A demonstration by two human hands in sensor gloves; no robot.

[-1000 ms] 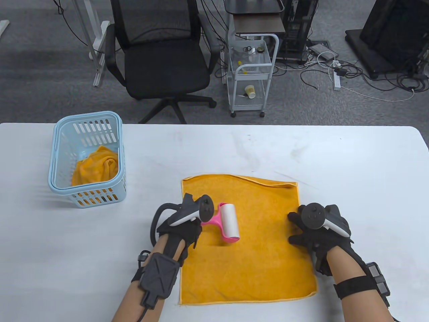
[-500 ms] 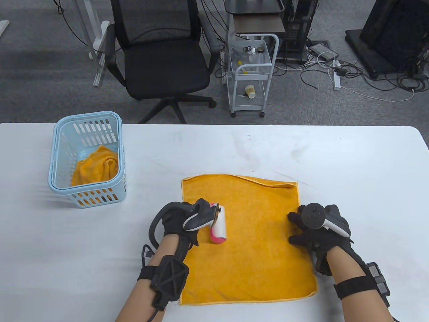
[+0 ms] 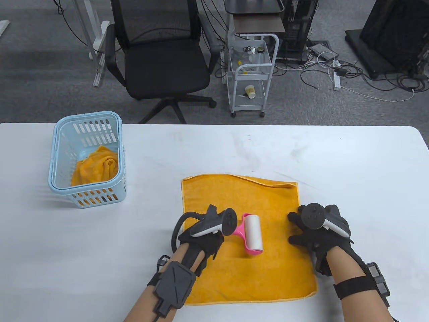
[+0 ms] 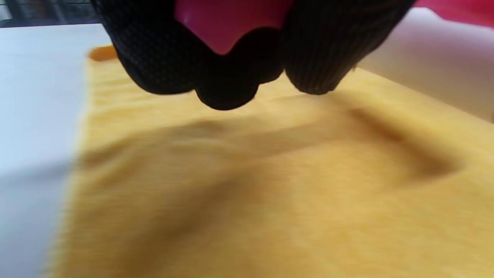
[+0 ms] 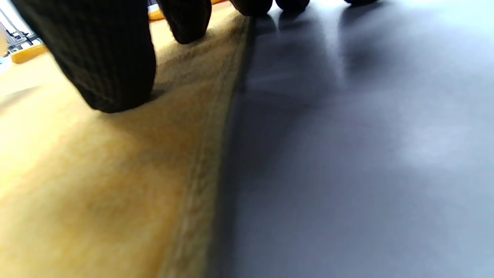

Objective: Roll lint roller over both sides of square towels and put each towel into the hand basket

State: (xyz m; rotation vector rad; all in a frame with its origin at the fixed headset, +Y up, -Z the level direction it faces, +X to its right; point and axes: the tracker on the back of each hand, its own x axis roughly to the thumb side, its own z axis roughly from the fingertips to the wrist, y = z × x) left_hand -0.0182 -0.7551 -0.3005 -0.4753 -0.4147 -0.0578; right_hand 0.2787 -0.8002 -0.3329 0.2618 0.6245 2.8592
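Note:
An orange square towel lies flat on the white table, its far right corner folded over. My left hand grips the pink handle of the lint roller, whose white roll rests on the towel's middle. In the left wrist view my curled fingers wrap the pink handle above the towel. My right hand presses flat on the towel's right edge; its fingertips touch the towel beside the seam.
A light blue hand basket stands at the table's left with a crumpled orange towel inside. Beyond the far edge are a black office chair and a white cart.
My left hand has swept the lint roller from the towel's left side rightward to its middle, after first pulling it left. The right hand has stayed put on the towel's edge.

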